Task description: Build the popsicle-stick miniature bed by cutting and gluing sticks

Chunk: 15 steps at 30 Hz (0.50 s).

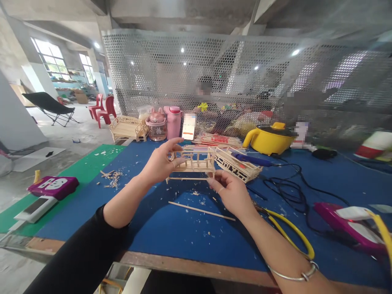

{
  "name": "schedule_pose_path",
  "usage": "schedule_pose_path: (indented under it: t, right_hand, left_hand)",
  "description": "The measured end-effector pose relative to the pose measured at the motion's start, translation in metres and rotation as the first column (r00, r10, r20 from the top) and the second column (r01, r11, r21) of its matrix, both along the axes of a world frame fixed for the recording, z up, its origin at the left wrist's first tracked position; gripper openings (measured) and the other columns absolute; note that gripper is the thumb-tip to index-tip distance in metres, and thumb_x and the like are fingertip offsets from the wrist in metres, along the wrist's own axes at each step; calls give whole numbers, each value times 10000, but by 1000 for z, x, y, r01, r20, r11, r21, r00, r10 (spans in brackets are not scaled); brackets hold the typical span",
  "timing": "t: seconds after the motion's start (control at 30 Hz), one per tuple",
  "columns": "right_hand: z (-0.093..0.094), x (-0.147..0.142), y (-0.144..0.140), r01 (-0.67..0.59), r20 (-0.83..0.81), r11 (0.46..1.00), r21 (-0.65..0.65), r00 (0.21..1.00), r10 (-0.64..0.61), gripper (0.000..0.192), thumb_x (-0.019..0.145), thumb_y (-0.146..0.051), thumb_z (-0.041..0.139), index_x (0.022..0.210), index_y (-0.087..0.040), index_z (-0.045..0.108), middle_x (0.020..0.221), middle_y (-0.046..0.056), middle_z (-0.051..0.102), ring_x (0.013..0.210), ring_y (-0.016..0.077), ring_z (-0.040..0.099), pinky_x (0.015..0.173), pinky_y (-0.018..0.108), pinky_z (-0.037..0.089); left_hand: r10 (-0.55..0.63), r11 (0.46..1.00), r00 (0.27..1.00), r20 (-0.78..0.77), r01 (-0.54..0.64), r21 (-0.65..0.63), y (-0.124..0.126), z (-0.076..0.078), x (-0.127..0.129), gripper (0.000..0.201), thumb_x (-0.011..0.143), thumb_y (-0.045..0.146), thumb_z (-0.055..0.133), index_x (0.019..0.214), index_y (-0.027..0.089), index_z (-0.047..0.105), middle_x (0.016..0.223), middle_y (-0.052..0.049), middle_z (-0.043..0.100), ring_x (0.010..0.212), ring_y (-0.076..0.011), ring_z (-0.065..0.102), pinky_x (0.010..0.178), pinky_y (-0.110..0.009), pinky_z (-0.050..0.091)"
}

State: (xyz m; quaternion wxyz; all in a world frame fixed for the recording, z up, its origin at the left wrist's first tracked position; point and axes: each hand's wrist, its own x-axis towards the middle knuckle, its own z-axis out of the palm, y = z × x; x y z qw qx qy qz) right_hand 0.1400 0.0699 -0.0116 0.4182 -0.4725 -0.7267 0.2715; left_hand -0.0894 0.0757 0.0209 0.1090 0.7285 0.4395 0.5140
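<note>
we hold the small wooden frame (191,163) up over the blue surface (183,232), long axis left to right: our left hand (161,163) grips its left end, our right hand (231,192) pinches its right lower corner.

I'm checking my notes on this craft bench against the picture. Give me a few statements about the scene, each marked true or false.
1. Both hands hold a small wooden stick frame. True.
2. The left hand is empty. False: it grips the frame's left end.
3. A loose wooden stick lies on the blue mat. True.
4. The yellow pot stands on the green mat. False: it stands on the blue mat.
5. The right hand wears a glove. False: it is bare.
</note>
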Motion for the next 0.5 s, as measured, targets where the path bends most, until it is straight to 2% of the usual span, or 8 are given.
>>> schedule_pose_path:
  t: [0.1, 0.17, 0.27, 0.33, 0.37, 0.43, 0.5]
  right_hand:
    - [-4, -3, 3, 3, 16, 998, -62, 1000, -2, 226, 753, -397, 579, 839, -189, 595, 698, 15, 645, 632, 158, 579, 620, 272, 440]
    - [-4, -6, 3, 93, 177, 996, -12, 980, -90, 185, 759, -385, 576, 784, -203, 592, 692, 12, 650, 627, 161, 578, 603, 268, 413]
    - [0, -10, -1, 207, 470, 957, 201, 837, -280, 207, 788, -405, 550, 724, -212, 590, 699, 22, 652, 668, 183, 576, 592, 278, 361]
    - [1, -12, -5, 192, 587, 927, 322, 728, -355, 237, 806, -424, 529, 738, -211, 605, 734, 40, 654, 728, 209, 575, 611, 294, 347]
    - [2, -12, -6, 176, 625, 917, 359, 684, -376, 247, 809, -430, 526, 752, -209, 619, 756, 50, 654, 759, 221, 574, 631, 305, 347]
    - [2, -11, -8, 147, 677, 915, 376, 631, -380, 253, 793, -440, 548, 775, -208, 647, 796, 66, 654, 812, 244, 568, 671, 328, 353]
    - [4, -5, -8, 117, 685, 939, 324, 655, -319, 283, 749, -480, 592, 803, -213, 668, 814, 68, 654, 826, 248, 568, 687, 334, 366]
  left_hand:
    - [-86, 996, 973, 214, 80, 34, 5, -2, 2, 425, 810, 338, 574, 1209, 221, 485, 1054, -75, 638, 983, -181, 592, 858, -350, 476]
    - [-128, 992, 894, 429, 115, 56, 11, -6, 4, 364, 854, 397, 502, 1177, 229, 491, 1095, -78, 630, 1049, -183, 570, 915, -369, 442]
    - [-139, 988, 716, 684, 149, 44, 20, -11, 7, 368, 871, 479, 440, 1134, 229, 503, 1138, -80, 620, 1123, -189, 542, 987, -393, 382]
    - [-123, 986, 623, 772, 167, 22, 23, -12, 8, 420, 854, 541, 428, 1109, 218, 511, 1119, -86, 625, 1109, -195, 555, 981, -389, 388]
    - [-112, 986, 601, 792, 167, 12, 23, -12, 7, 456, 839, 577, 422, 1102, 215, 511, 1097, -88, 630, 1079, -196, 574, 959, -383, 407]
    - [-70, 991, 605, 793, 132, -14, 23, -13, 6, 524, 817, 638, 388, 1114, 220, 497, 1067, -87, 629, 988, -192, 611, 878, -365, 459]
    - [4, 998, 667, 745, 48, -48, 22, -14, 2, 555, 821, 655, 344, 1148, 225, 470, 1058, -88, 622, 906, -180, 627, 792, -341, 490]
